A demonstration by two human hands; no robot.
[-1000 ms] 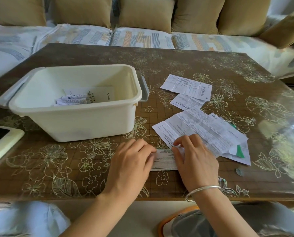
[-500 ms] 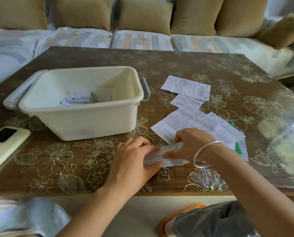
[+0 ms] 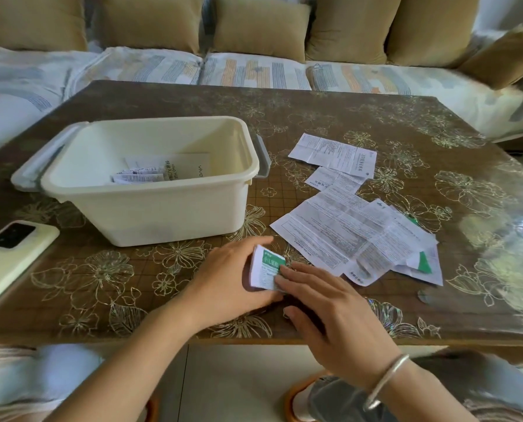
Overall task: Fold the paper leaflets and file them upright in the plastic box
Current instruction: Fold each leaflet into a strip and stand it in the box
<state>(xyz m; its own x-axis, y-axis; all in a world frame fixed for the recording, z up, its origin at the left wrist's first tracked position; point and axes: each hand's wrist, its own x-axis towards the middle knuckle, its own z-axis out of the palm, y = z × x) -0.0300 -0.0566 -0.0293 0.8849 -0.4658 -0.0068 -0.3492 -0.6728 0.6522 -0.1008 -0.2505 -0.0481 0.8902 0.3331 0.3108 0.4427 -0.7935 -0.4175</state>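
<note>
Folded leaflet [image 3: 265, 270] is on the table [image 3: 375, 117] just in front of the box [image 3: 168, 214], left hand [image 3: 229, 281] gripping its left edge, right hand [image 3: 333, 318] flat with straight fingers pressing on top: press the crease hard so it files upright without springing open.

Pale phone [image 3: 13, 254] is laid camera-up at left edge of floral table [image 3: 375, 117]; tan cushions [image 3: 260, 28] are propped along sofa [image 3: 254, 71] behind.
</note>
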